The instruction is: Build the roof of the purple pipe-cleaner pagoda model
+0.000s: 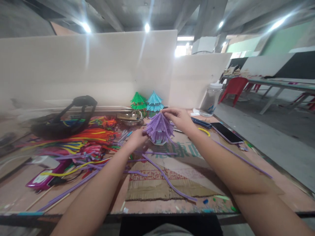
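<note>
A purple tiered model [159, 126], shaped like a small pagoda or tree and built from fuzzy pipe cleaners, is upright over the cardboard sheet [147, 191]. At its left edge my left hand [138, 138] grips the lower part, the fingertips partly hidden behind it. My right hand [179, 118] pinches the model's peak from the right. Loose purple pipe cleaners [167, 178] lie on the cardboard in front. Behind stand a green tiered model [138, 101] and a light blue tiered model [154, 101] of similar shape.
Bundles of coloured pipe cleaners [91, 136], a magenta glue gun [49, 177] and a black bag-like object [66, 119] cover the left. A metal bowl [130, 118] sits behind. Pliers [200, 123], a phone [227, 132] and a clear bottle [210, 100] lie or stand right.
</note>
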A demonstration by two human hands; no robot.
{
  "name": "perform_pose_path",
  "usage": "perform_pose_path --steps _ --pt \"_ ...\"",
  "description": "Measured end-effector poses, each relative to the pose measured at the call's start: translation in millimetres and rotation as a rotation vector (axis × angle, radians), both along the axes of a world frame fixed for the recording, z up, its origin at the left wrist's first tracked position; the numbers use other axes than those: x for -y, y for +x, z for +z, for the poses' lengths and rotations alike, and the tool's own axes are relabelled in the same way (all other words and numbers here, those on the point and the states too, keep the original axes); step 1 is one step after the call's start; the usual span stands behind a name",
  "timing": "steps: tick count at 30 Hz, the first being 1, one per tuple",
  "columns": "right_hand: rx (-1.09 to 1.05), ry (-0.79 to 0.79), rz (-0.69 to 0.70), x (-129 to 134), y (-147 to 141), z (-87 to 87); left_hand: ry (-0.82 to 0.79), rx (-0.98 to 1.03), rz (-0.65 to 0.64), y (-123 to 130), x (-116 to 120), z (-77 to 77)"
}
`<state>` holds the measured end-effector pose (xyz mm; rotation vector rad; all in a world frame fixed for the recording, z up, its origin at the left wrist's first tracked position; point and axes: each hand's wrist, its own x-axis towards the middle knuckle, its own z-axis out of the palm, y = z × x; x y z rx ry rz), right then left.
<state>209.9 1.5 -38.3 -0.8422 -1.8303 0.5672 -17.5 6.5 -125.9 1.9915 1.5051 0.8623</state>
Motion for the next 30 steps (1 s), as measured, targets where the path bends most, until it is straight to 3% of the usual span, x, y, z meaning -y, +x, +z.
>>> perform_pose_path --steps 9,21,24,27,30 --pt "-0.165 -0.149 0.098 -9 4 -2.4 -0.005 -0.059 -0.002 -6 -2 -3.3" --pt "-0.133 -0.253 0.292 -10 3 -4.9 -0.064 0.002 -0.076 -12 -3 -2.8" --pt "-0.123 -0.232 0.333 -3 2 -0.6 -0.116 -0.081 -0.121 -25 2 11.1" --pt "-0.132 -0.209 0.358 6 0 4.6 -0.15 -0.338 0.064 -34 18 39.1" --pt "-0.165 -0.217 0.386 17 -3 10.1 0.106 -0.259 0.165 -23 41 66.8"
